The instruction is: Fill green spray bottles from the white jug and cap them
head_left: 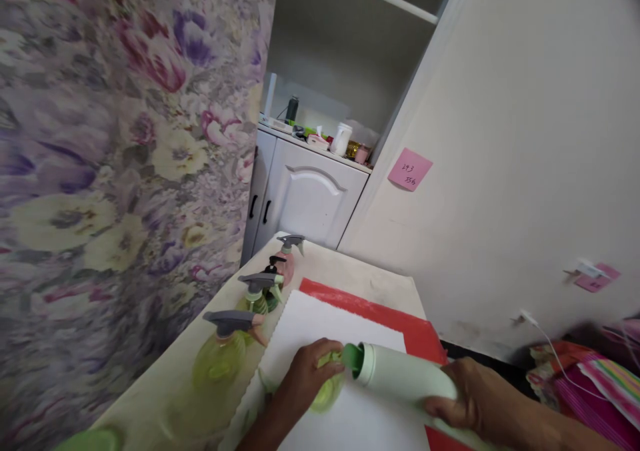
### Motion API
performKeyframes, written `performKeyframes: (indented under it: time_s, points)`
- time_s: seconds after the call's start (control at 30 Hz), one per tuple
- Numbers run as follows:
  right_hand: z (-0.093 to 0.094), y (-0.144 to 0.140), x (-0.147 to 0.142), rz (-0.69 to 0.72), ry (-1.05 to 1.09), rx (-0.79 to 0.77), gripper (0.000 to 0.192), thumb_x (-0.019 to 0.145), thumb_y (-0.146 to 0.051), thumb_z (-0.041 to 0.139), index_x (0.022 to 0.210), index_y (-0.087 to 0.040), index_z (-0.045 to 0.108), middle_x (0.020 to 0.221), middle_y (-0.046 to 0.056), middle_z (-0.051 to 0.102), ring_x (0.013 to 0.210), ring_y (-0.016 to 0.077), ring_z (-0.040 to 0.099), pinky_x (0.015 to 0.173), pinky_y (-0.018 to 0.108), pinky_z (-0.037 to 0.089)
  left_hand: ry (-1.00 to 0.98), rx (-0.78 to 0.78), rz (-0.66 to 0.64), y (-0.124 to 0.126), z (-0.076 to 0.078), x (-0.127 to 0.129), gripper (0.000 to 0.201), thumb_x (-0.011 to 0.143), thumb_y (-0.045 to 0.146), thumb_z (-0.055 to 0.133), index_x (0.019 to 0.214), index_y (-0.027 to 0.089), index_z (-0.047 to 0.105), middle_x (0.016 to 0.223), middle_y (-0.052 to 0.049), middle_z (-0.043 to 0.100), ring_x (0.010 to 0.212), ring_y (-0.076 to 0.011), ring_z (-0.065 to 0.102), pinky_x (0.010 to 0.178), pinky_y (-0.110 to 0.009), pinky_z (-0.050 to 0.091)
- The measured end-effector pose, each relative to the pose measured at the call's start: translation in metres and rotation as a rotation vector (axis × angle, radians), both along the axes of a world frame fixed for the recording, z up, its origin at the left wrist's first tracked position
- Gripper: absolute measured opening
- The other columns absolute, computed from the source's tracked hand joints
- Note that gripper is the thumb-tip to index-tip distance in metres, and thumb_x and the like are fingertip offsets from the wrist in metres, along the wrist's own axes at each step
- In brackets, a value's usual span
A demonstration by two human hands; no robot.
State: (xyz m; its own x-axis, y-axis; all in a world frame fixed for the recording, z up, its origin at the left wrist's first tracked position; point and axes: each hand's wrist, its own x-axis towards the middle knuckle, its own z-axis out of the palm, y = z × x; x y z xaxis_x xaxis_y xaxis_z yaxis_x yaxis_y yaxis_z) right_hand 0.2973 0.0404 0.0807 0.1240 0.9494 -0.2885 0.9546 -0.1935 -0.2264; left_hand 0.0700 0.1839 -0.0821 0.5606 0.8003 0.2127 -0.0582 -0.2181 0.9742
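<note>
My left hand (317,364) is closed around the neck of a clear yellow-green bottle (326,394), which stands on a white sheet (345,324). From the right, my right hand (465,394) grips a pale green flask (403,371), tipped nearly level with its mouth towards that bottle. Something green (353,358) shows at the flask's mouth, right by the bottle's neck; whether it is liquid or a solid part I cannot tell. A blurred greyish-green thing (263,381) lies beside my left forearm, partly hidden.
Along the table's left side stand a yellow-green spray bottle (220,358), another spray bottle (255,298), a black pump bottle (273,271) and a pink spray bottle (286,264). A red sheet (370,308) lies under the white one. A green round thing (93,440) sits front left.
</note>
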Motion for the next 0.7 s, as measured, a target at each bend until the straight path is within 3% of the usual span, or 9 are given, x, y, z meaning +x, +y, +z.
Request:
performKeyframes:
  time_s: [0.3, 0.7]
  points:
    - [0.0008, 0.0015, -0.0005, -0.013, 0.009, -0.025, 0.039, 0.079, -0.052, 0.057, 0.063, -0.017, 0.059, 0.057, -0.004, 0.047, 0.053, 0.0089, 0.038, 0.049, 0.025, 0.024, -0.009, 0.009, -0.009, 0.0001, -0.0019, 0.0008, 0.020, 0.075, 0.022, 0.065, 0.093, 0.020, 0.074, 0.091, -0.003, 0.073, 0.092, -0.0222, 0.065, 0.084, -0.028, 0.045]
    - [0.0011, -0.0003, 0.0000, -0.007, -0.009, -0.016, 0.042, 0.078, -0.055, 0.058, 0.065, -0.015, 0.062, 0.057, -0.001, 0.056, 0.052, 0.0091, 0.044, 0.048, 0.024, 0.026, -0.011, 0.008, -0.005, 0.0004, -0.0021, 0.0007, 0.021, 0.074, 0.021, 0.065, 0.093, 0.020, 0.075, 0.093, -0.003, 0.074, 0.093, -0.0228, 0.065, 0.085, -0.029, 0.046]
